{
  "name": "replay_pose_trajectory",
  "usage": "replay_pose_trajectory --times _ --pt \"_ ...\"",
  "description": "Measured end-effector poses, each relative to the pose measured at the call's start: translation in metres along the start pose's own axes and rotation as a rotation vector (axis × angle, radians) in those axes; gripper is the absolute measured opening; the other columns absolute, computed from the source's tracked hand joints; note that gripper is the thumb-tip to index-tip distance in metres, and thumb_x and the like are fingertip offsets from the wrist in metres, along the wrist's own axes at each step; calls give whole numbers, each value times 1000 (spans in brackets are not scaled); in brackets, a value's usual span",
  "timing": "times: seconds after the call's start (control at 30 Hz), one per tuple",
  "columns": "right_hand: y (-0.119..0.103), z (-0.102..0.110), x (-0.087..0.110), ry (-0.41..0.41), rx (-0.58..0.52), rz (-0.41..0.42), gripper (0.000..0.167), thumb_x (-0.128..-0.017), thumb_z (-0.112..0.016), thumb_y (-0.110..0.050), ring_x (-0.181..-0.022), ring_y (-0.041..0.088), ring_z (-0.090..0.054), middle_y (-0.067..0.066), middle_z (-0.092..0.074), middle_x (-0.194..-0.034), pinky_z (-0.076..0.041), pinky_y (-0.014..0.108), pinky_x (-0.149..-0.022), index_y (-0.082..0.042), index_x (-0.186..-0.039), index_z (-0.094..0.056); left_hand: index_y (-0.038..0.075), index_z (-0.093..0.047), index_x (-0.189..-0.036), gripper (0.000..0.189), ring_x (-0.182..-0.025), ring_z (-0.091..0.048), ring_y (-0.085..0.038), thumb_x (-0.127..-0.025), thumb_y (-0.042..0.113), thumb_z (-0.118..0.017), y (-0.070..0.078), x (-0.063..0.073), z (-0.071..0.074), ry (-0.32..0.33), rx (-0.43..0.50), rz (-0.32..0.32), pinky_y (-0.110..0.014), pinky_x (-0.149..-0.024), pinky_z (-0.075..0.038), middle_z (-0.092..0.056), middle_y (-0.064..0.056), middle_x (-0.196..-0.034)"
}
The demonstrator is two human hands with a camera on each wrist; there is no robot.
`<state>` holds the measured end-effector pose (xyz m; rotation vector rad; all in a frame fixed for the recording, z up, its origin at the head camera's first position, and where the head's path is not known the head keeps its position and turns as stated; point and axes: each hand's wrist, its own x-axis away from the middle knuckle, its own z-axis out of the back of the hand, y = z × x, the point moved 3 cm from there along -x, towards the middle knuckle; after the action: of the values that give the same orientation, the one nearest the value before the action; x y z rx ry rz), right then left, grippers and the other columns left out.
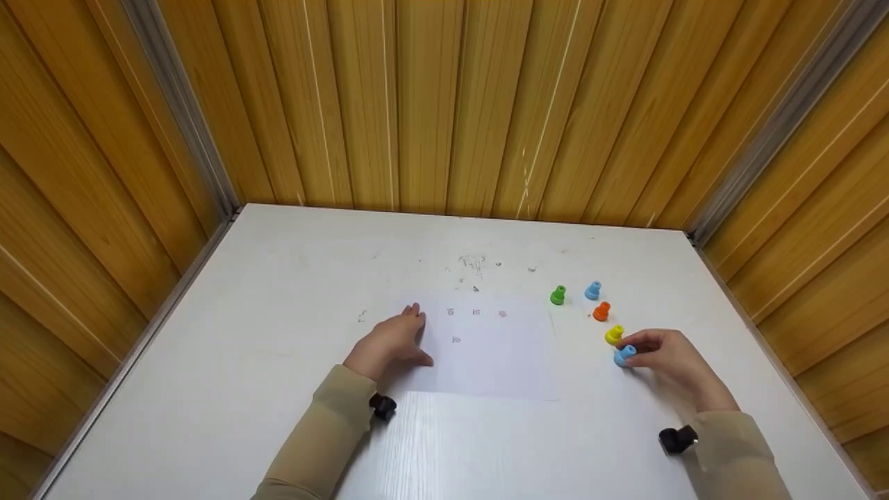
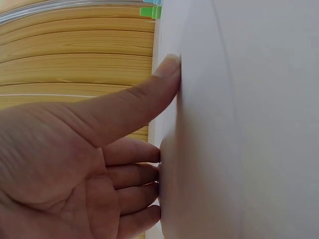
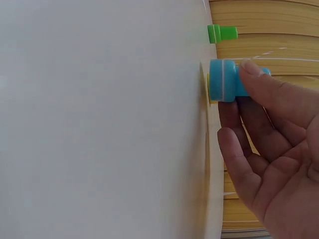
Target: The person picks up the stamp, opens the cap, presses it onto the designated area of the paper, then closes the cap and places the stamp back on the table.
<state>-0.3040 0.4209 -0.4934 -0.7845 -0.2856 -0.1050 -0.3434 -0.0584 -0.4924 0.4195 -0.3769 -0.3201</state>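
Observation:
A white sheet of paper [image 1: 500,361] lies on the table with several small reddish printed marks [image 1: 476,312] near its top. My left hand [image 1: 396,339] rests on the sheet's left part, fingertips and thumb touching it, fingers spread and holding nothing; the left wrist view shows the thumb [image 2: 134,102] on the paper. Between thumb and fingers, my right hand [image 1: 674,357] pinches a blue toy stamp [image 3: 224,82] by its narrow top, wide base down. Whether that base touches the table, I cannot tell. Close behind it stands a yellow stamp [image 1: 614,335].
An orange stamp [image 1: 602,311], another blue stamp [image 1: 592,290] and a green stamp [image 1: 558,295] stand right of the paper. Dark smudges [image 1: 472,262] mark the white table [image 1: 208,375] behind the sheet. Wood-patterned walls [image 1: 430,104] enclose the back and sides.

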Motion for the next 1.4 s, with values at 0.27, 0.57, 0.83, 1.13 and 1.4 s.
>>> replay_pose_trajectory --times 0.27,0.57,0.83,1.13,1.4 --pt "1 -1 1 -17 -2 29 39 -88 -82 -20 -108 21 -64 10 -73 -125 -58 23 -91 -11 -125 -73 -1 -34 -158 98 -160 -19 -30 -82 30 -88 1 1 2 -2 10 8 -45 -132 -22 -21 -19 -170" --pt "0 -1 1 -22 -34 57 41 -88 -82 -15 -112 21 -65 12 -73 -128 -58 18 -91 -9 -128 -71 -1 -35 -157 97 -160 -20 -30 -82 29 -89 2 2 2 4 10 12 -44 -132 -22 -21 -19 -170" --pt "-10 15 10 27 -56 87 47 -92 -78 -23 -113 14 -68 16 -69 -135 -56 12 -89 -7 -135 -66 -2 -36 -157 98 -160 -21 -31 -82 30 -89 1 0 1 6 -1 9 -45 -131 -23 -22 -20 -170" --pt "-57 2 -12 122 -425 80 56 -95 -76 -26 -101 -6 -69 -14 -75 -116 -55 9 -91 -2 -143 -58 0 -36 -158 99 -160 -20 -31 -81 33 -89 0 -1 0 3 -14 28 -45 -131 -23 -22 -19 -170" --pt "-98 -61 -61 392 -626 72 46 -95 -71 -3 -112 9 -71 16 -71 -131 -53 6 -85 10 -137 -59 2 -34 -159 99 -161 -18 -28 -82 31 -89 1 -1 -1 4 1 41 -43 -132 -21 -20 -16 -171"
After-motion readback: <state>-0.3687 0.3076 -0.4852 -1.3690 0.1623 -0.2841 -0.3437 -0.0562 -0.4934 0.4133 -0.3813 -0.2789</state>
